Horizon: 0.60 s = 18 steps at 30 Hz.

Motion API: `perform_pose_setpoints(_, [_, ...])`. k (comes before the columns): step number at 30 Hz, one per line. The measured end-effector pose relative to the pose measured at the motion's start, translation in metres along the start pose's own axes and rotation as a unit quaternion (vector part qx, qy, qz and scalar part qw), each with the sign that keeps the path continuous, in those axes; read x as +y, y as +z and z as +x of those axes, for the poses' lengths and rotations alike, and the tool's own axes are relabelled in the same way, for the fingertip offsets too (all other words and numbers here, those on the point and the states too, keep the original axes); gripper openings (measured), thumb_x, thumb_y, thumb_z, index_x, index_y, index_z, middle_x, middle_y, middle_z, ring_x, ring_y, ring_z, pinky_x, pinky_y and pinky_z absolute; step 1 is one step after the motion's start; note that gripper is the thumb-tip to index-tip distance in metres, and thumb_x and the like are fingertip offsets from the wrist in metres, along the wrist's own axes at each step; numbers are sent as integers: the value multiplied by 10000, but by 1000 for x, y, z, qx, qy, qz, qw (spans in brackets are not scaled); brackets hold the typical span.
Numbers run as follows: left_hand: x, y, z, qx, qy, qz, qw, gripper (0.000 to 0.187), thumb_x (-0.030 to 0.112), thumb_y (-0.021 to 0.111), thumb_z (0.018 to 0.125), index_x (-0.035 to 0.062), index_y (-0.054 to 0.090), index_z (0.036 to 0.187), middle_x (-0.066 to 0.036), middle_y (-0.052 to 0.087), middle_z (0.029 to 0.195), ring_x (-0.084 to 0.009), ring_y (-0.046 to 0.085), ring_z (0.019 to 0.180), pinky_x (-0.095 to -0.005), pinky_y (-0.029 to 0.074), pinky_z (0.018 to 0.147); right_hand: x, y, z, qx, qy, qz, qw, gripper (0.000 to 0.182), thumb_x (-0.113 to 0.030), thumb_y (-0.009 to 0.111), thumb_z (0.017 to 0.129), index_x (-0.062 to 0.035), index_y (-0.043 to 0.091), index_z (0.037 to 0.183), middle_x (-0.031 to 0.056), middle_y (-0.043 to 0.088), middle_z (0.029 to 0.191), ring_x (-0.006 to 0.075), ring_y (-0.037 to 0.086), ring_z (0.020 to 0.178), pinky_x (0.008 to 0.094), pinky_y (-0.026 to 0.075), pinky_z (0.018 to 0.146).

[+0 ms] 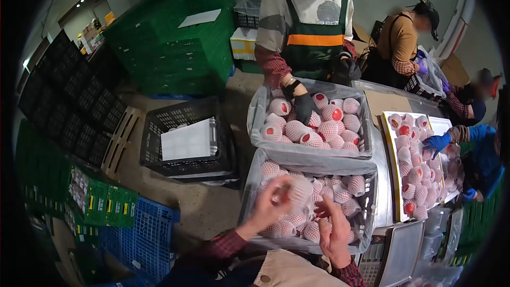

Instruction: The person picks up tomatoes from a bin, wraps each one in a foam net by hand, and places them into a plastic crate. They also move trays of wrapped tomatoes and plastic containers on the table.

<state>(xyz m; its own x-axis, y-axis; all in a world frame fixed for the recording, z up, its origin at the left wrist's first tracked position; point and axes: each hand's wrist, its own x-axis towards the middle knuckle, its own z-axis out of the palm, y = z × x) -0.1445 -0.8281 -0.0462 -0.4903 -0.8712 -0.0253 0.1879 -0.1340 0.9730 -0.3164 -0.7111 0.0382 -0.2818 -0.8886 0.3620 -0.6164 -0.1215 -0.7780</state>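
My left hand (270, 202) is closed around a round fruit in a white foam net (299, 192), lifted above the near lined crate (372, 202). Motion blurs that fruit, so its kind does not show clearly. Over the right side of the same crate, my right hand (334, 234) has its fingers apart and curved, with nothing visible in them. Below both hands, the crate is full of red fruit in white-pink foam nets (270, 169). Just beyond it stands a second lined crate (313, 148) of the same netted fruit.
Across from me, a co-worker's black-gloved hand (305, 108) reaches into the far crate. To the right, a blue-gloved hand (436, 142) touches fruit in a white box (397, 180). At left are a black crate (154, 162) holding white sheets and stacked blue crates (138, 239).
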Motion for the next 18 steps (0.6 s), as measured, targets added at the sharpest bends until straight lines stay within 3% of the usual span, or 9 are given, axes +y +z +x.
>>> perform_pose_setpoints(1, [2,-25,3,54,-19,-26,998,576,-20,693,817,83,555,1367,-6,531,1325,-115,524,1156,-281,470,953,-1,0,-1,5,50,48,998,361,-17,599,932,24,624,1290,161,710,1014,269,691,817,375,546,769])
perform_pose_setpoints(2, [-2,-57,17,101,78,53,990,597,14,648,851,95,502,1424,-8,511,1362,-125,511,1191,-301,460,974,12,-4,-6,-17,75,65,995,422,-27,595,954,2,577,1374,154,726,1041,255,697,835,358,548,794])
perform_pose_setpoints(6, [-18,-206,58,285,46,-32,957,555,245,724,971,133,435,1433,-109,510,1358,-206,577,1150,-377,541,903,55,-22,-34,2,220,57,974,247,-80,620,991,26,685,1205,150,745,1001,213,750,887,316,562,796])
perform_pose_setpoints(9, [-43,-307,80,359,-25,56,931,565,236,712,974,156,428,1456,-130,505,1360,-246,580,1165,-413,562,846,78,-38,-61,21,313,79,946,248,-107,602,1007,36,687,1192,125,752,1014,189,748,881,313,577,743])
perform_pose_setpoints(11, [-30,-289,84,413,-72,277,865,566,193,684,983,117,423,1479,-156,491,1394,-264,599,1135,-400,559,844,96,-43,-82,40,327,59,942,248,-117,599,1011,40,689,1180,134,751,1005,184,748,882,320,579,726])
perform_pose_setpoints(12, [-48,-293,87,365,51,432,823,510,164,660,989,61,472,1452,-177,520,1376,-240,639,1060,-362,557,849,103,-44,-92,46,332,46,941,249,-127,596,1014,44,690,1169,144,749,996,178,748,883,327,580,709])
perform_pose_setpoints(14, [-36,-203,81,278,137,367,877,340,40,620,978,2,586,1314,-106,659,1156,-183,659,916,-303,529,809,104,-41,-104,48,352,1,935,237,-122,602,1006,38,696,1154,155,746,971,196,749,857,336,579,704])
perform_pose_setpoints(17, [-13,-55,61,-3,204,398,894,203,-11,607,921,-18,630,1123,-188,687,1091,-349,660,1002,-375,507,862,151,-14,-151,58,283,-125,949,181,-154,625,951,-17,720,1020,174,720,905,346,707,735,421,556,643])
perform_pose_setpoints(18, [-19,-19,55,-110,125,412,896,248,22,622,920,-30,630,1162,-224,663,1175,-416,625,1097,-413,500,936,140,-15,-151,-57,337,-195,919,203,-235,623,941,-52,701,903,144,703,860,334,694,736,453,546,613])
